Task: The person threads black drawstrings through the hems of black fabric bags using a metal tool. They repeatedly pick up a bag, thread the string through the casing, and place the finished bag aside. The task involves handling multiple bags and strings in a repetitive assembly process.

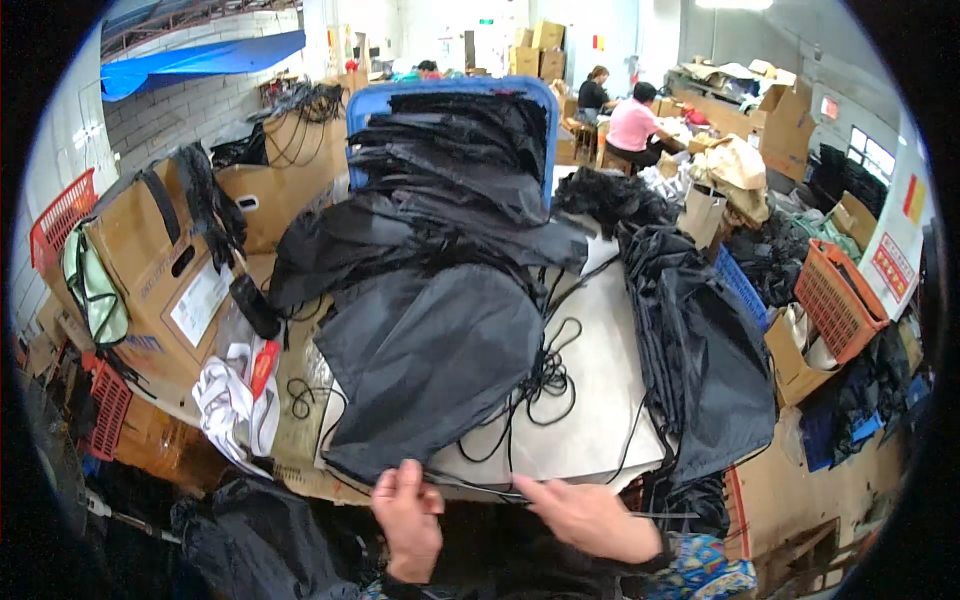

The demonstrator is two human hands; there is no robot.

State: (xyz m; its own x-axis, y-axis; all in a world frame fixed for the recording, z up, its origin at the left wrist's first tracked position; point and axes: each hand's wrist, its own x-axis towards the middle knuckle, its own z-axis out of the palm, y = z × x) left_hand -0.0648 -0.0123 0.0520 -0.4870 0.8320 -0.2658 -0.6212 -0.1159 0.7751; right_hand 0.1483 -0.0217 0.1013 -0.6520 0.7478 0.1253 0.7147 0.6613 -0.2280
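A black fabric piece (430,350), looking like a drawstring bag, lies over the near edge of a white board (600,400). My left hand (408,515) is closed at its lower corner, fingertips pinching the cloth edge. To the right, my right hand (595,522) is closed around a thin rod or stiff wire (672,515); a thin line also runs from its fingertips toward the cloth corner. Whether that is one length, I cannot tell. Black cords (548,378) lie looped on the board, and one hangs down by my right fingertips.
Behind, a blue bin (552,110) stands behind a stack of black fabric pieces (470,150). More folded black pieces (690,350) lie at right. White straps (235,400) and a cardboard box (160,270) are at left. An orange basket (840,300) stands right; people sit farther back.
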